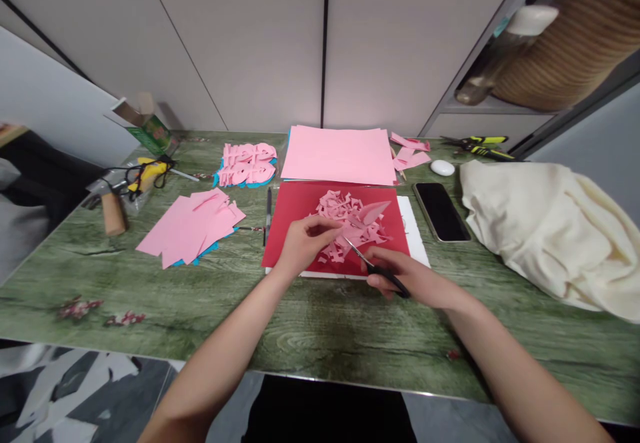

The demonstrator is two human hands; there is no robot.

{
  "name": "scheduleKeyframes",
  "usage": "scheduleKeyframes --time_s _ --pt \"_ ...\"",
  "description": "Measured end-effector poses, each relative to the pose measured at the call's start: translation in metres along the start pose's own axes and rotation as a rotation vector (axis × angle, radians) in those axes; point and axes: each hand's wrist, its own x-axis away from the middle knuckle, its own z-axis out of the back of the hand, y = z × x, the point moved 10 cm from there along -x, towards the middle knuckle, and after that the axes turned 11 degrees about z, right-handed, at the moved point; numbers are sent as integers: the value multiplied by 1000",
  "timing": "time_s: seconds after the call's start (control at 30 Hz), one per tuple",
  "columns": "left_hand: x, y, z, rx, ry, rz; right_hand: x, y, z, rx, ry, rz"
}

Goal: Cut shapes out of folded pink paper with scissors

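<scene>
Over a red sheet [290,213] my left hand [306,240] pinches a piece of pink paper [354,233], its fingers closed. My right hand [397,271] grips black-handled scissors [371,268], their tips pointing up and left at the paper. Whether the blades touch it, I cannot tell. Beneath and behind the hands lies a heap of pink paper scraps [337,204]. White sheets [417,230] show under the red one at the right.
Pink sheets [340,153] lie behind, with cut-out pink shapes [250,163] to their left. More pink pieces [187,230] are at left, near a pen [268,216]. A phone [441,211], pliers [483,146] and cream cloth [540,230] are at right.
</scene>
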Motion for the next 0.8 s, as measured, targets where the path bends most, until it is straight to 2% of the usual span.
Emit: scheduleKeyframes --time_s 0.37,0.8 --pt "1 -1 1 50 11 18 -2 -3 1 -24 18 26" --pt "0 -2 -2 28 -19 33 -2 -2 -4 -87 -19 30"
